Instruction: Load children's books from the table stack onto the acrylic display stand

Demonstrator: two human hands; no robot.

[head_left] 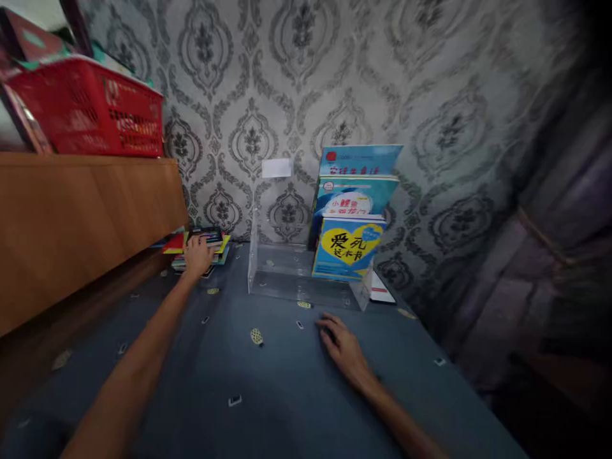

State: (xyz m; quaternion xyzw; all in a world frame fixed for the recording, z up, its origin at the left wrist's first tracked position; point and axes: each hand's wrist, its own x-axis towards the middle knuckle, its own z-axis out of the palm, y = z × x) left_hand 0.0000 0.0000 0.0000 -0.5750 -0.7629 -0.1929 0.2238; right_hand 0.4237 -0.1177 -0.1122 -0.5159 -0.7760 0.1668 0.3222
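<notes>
My left hand (198,256) reaches to the far left of the table, its fingers curled over the near edge of a dark-covered book (209,234). That book lies on top of a small stack of books (220,256) with bright edges. My right hand (343,347) rests on the tabletop, fingers loosely apart and nothing in them. Just beyond it stands a clear acrylic book rack (282,287) with stepped tiers. On the rack's right side, a blue book with a yellow heart (348,247) stands in front of a teal book (382,191) and a taller blue book (363,156).
A dark blue cloth (268,382) with small printed shapes covers the table. To the left, a red plastic basket (95,108) sits on a wooden cabinet (86,217). Behind the rack is a patterned wall (296,83). A flat white item (381,290) lies beside the rack; a curtain (526,287) hangs at right.
</notes>
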